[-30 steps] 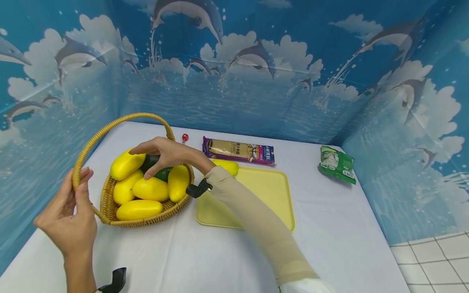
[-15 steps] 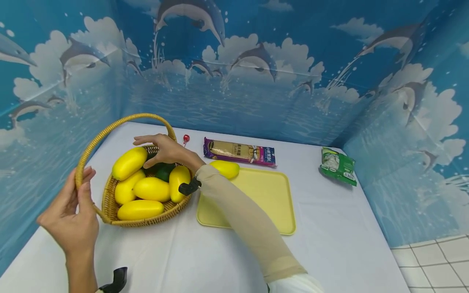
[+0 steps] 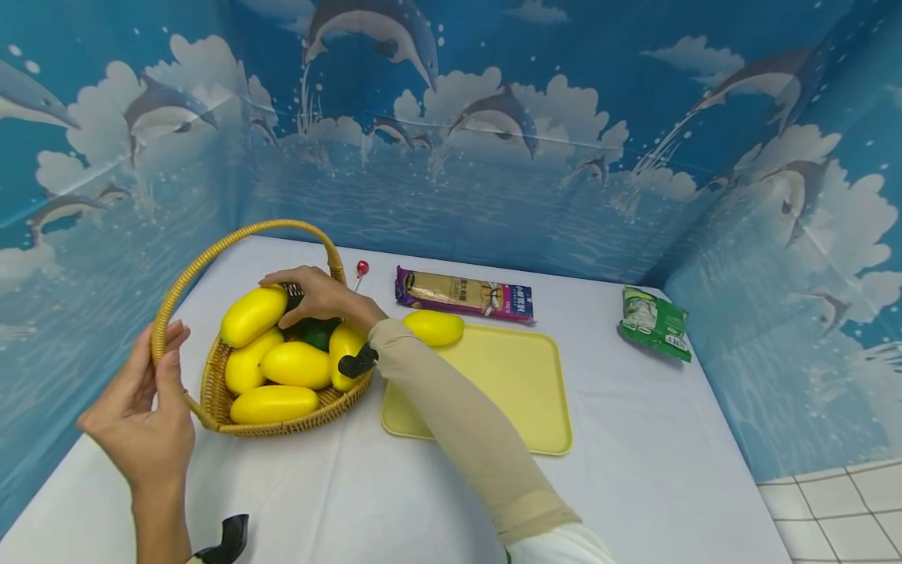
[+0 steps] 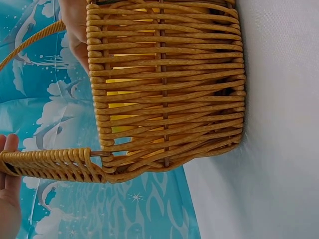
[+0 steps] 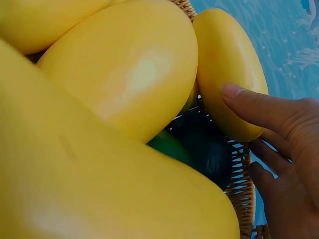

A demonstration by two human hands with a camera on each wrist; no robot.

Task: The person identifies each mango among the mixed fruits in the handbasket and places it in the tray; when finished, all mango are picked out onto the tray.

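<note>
My left hand (image 3: 144, 415) holds the arched handle (image 3: 239, 231) of a wicker basket (image 3: 289, 428) between thumb and fingers. In the left wrist view, the woven wall (image 4: 164, 89) fills the middle. Several smooth yellow mangoes (image 3: 275, 405) lie in the basket, with a dark green fruit (image 3: 315, 332) among them. My right hand (image 3: 320, 294) reaches over the basket's back side to the rear-left mango (image 3: 252, 316). The right wrist view has my thumb on this mango's side (image 5: 229, 55), with the other fingers partly hidden behind its end.
Right of the basket lies a yellow tray (image 3: 507, 384), with another mango (image 3: 435, 327) at its back-left corner. Behind are a pasta packet (image 3: 465, 294) and a red lollipop (image 3: 362, 268). A green snack bag (image 3: 655, 323) lies far right, near the dolphin-print curtain (image 3: 493, 196).
My right hand has come down from above the fruit to the rear-left mango, its thumb and fingers closing round the end. The left hand stays on the handle.
</note>
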